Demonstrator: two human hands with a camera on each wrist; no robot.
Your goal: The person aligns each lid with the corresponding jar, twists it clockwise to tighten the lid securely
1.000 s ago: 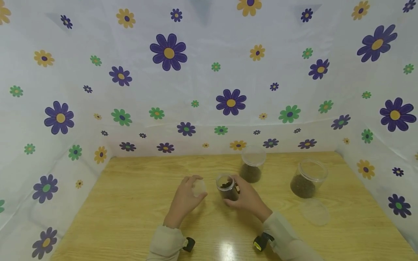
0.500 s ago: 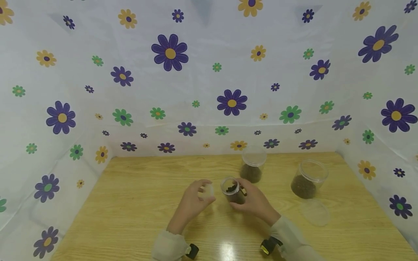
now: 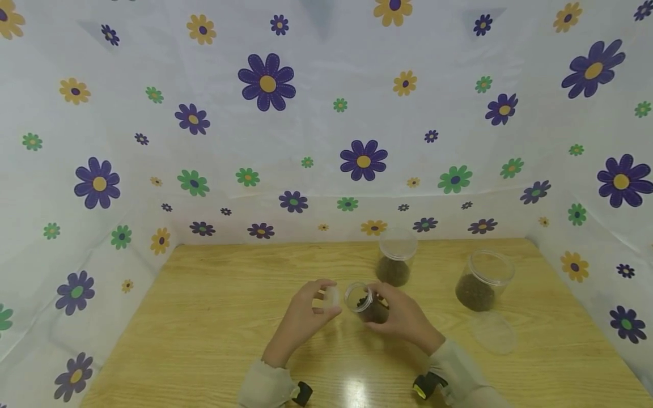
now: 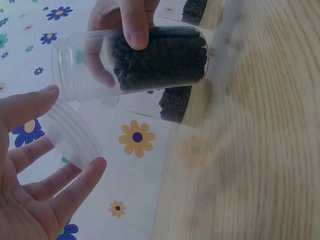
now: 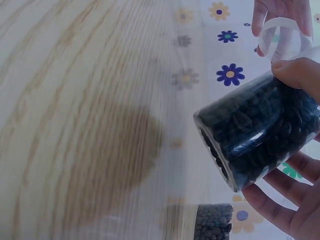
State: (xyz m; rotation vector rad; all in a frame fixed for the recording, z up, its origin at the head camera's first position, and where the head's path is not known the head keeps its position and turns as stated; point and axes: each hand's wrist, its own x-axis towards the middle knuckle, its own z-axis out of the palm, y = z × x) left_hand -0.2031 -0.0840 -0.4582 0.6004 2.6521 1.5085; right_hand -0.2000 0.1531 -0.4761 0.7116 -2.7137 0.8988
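Betw. thumb + fingers of R hand (image 3: 405, 311) we see small clear jar (image 3: 372, 311), partly filled w/ dark bean-like pcs (image 4: 165, 65). Thumb on side nearer us, fingers on far side, clamped round jar wall. Jar tilts, mouth toward L fingertips; can't tell if base touches table (image 3: 214, 317).

L hand (image 3: 303, 309): we note thumb + fingers pinching translucent lid (image 4: 75, 135) at rim, thumb at one edge, fingertips at opp. edge, fingers spread from each other. Lid faces jar mouth, just beside it, apart in head view.

Just beyond R fingertips we have far jar (image 3: 393, 269), clear, upright, dark fill in lower part. Well to R of R fingers we log right jar (image 3: 475, 290), sim. fill. Also R of those fingers, nearer us than right jar, flat translucent disc (image 3: 494, 333) on wood-grain top.

Past all fingers we get white cloth (image 3: 306, 119) w/ purple, yellow + green flowers. Back from fingers, pale sleeves (image 3: 262, 385).
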